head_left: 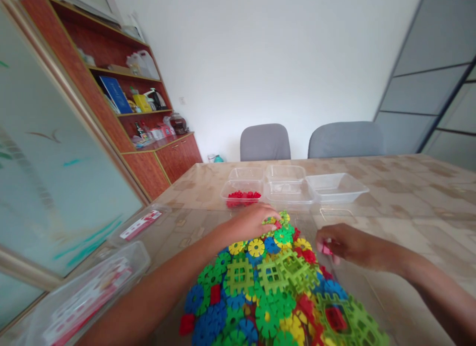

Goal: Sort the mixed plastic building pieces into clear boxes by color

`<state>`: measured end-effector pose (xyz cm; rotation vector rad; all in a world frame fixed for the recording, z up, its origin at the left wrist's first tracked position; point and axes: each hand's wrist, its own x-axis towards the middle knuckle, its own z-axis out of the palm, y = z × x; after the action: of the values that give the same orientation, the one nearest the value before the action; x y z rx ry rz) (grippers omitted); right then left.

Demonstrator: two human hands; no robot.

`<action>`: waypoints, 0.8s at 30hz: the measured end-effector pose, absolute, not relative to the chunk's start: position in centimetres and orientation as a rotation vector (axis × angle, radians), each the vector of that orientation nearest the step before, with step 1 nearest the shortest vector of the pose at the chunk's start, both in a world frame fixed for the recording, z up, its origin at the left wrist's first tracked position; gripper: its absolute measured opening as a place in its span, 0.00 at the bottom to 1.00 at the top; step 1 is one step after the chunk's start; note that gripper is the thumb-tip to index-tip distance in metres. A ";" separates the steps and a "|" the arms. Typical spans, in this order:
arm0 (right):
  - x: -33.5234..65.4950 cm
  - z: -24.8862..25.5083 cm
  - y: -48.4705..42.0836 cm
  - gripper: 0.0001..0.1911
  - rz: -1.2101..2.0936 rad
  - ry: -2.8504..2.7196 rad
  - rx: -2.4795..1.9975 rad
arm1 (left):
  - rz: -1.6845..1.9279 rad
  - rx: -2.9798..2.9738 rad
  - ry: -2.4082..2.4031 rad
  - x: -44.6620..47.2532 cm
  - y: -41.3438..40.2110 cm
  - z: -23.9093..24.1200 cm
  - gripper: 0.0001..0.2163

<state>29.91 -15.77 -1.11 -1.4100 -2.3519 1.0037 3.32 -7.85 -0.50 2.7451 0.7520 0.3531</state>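
A heap of plastic building pieces (256,286) covers the near middle of the table, with blue, green, yellow and red notched discs and square green lattice pieces. My left hand (256,219) reaches over the far end of the heap. Its fingers are closed at a small red piece (277,225) among the yellow and green discs. Just right of the heap, my right hand (340,242) pinches a small pinkish-red piece (327,249) between thumb and fingers. Beyond my left hand, a clear plastic tub (223,192) holds several red pieces.
More clear tubs stand beside it, including a middle one (290,191) and a right one (338,187). At the left lie a clear container (139,254) and a lid (158,207), both with printed labels. Two grey chairs (265,142) stand behind the table (416,212).
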 end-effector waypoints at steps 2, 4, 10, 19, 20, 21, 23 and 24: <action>29.9 -1.5 -15.6 0.10 0.991 -2.356 -1.408 | 0.325 2.745 0.719 4.2 -8.2 -1.0 0.10; 29.9 -1.6 -15.5 0.09 0.971 -2.370 -1.406 | 0.307 2.736 0.710 4.8 -8.0 -1.2 0.09; 28.9 -0.6 -16.1 0.09 0.927 -2.423 -1.358 | 0.326 2.678 0.729 4.8 -7.8 -1.0 0.07; 27.4 -0.1 -16.7 0.11 0.980 -2.406 -1.306 | 0.552 2.055 0.770 1.6 -12.0 0.3 0.10; 27.6 0.0 -16.7 0.11 1.039 -2.385 -1.267 | 0.540 1.884 0.759 1.0 -12.5 0.3 0.10; 27.7 0.0 -16.6 0.11 1.090 -2.359 -1.233 | 0.530 1.741 0.762 0.4 -13.1 0.2 0.10; 27.9 0.2 -16.6 0.11 1.141 -2.312 -1.188 | 0.549 1.555 0.786 -0.4 -14.1 -0.2 0.11; 27.8 0.2 -16.6 0.10 1.128 -2.295 -1.177 | 0.574 1.475 0.793 -0.6 -14.6 -0.4 0.10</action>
<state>27.84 -16.61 0.23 -1.1768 -2.2947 1.1282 -0.65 -14.60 -0.40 1.4755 0.7927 0.5745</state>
